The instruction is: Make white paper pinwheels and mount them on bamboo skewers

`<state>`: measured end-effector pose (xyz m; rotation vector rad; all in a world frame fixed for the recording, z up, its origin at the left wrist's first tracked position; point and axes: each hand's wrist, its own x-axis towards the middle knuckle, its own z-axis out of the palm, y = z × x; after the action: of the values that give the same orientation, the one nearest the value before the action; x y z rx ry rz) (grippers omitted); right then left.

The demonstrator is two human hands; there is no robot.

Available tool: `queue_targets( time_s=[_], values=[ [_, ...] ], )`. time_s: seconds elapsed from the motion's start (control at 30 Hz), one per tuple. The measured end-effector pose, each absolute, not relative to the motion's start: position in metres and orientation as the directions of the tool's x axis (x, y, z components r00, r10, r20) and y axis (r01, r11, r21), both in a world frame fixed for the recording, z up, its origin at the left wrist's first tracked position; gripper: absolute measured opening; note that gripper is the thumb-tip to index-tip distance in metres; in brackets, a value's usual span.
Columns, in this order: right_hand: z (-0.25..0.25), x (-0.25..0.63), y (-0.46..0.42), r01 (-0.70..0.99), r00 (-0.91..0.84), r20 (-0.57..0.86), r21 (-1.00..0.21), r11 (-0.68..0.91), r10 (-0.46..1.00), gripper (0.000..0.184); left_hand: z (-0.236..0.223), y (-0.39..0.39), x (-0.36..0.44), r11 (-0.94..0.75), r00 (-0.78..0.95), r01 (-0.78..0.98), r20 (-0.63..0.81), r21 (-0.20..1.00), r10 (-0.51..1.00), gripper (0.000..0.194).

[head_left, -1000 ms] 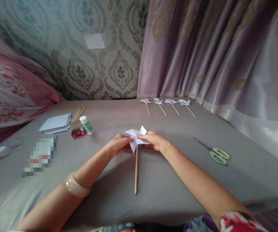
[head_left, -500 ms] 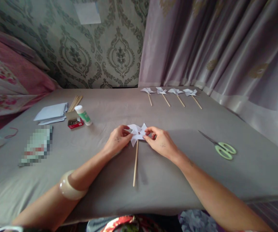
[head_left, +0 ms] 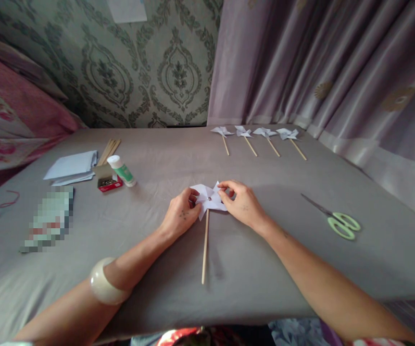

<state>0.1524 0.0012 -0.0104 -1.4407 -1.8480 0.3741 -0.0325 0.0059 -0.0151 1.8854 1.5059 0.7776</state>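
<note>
Grey cloth (head_left: 160, 288) underneath; white pinwheel (head_left: 203, 192) near the middle, stick (head_left: 205, 247) toward wearer; left hand (head_left: 180, 211) and right hand (head_left: 244, 204) each pinching a blade; risk: uneven pull could tear paper at centre pin (head_left: 209, 198), hard pinching could crease it

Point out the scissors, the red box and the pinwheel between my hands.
Scissors (head_left: 330, 214): head view, where blades meet green handles.
Red box (head_left: 112, 186): head view, front wall.
Pinwheel (head_left: 209, 198): head view, the hub amid its white blades.

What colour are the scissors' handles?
The handles are light green, seen best in the head view.
</note>
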Motion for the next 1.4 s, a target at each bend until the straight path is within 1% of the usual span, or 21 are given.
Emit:
queue_targets(
  time_s=[0.07, 0.13, 0.23, 0.37, 0.7, 1.03, 1.2, 1.4],
  values=[
    [-0.010, 0.152, 0.012, 0.726, -0.185, 0.398, -0.561, 0.398, 0.898, 0.025, -0.013, 0.005, -0.032, -0.168, 0.172, 0.645, 0.073, 0.745, 0.982, 0.026],
    [-0.012, 0.149, 0.020, 0.738, -0.273, 0.382, -0.505, 0.447, 0.883, 0.033, -0.012, 0.004, -0.031, -0.162, 0.166, 0.658, 0.068, 0.735, 0.984, 0.025],
    [-0.016, 0.142, 0.024, 0.755, -0.306, 0.347, -0.479, 0.449, 0.886, 0.038, -0.011, 0.004, -0.030, -0.160, 0.164, 0.675, 0.065, 0.720, 0.984, 0.023],
    [-0.020, 0.136, 0.019, 0.753, -0.315, 0.317, -0.489, 0.439, 0.894, 0.038, -0.012, 0.004, -0.029, -0.164, 0.157, 0.702, 0.074, 0.693, 0.985, 0.020],
    [-0.029, 0.135, 0.016, 0.726, -0.266, 0.338, -0.545, 0.419, 0.903, 0.027, -0.022, 0.005, -0.026, -0.264, 0.200, 0.787, 0.174, 0.557, 0.964, 0.013],
    [-0.028, 0.133, 0.012, 0.712, -0.225, 0.332, -0.586, 0.387, 0.916, 0.018, -0.017, -0.001, -0.023, -0.327, 0.276, 0.832, 0.177, 0.449, 0.945, 0.014],
    [-0.028, 0.133, 0.012, 0.710, -0.226, 0.343, -0.583, 0.396, 0.912, 0.017, -0.014, -0.002, -0.020, -0.313, 0.264, 0.840, 0.171, 0.443, 0.949, 0.012],
    [-0.028, 0.134, 0.011, 0.709, -0.224, 0.349, -0.583, 0.398, 0.910, 0.018, -0.016, -0.001, -0.021, -0.324, 0.278, 0.839, 0.167, 0.437, 0.946, 0.015]
  ],
)
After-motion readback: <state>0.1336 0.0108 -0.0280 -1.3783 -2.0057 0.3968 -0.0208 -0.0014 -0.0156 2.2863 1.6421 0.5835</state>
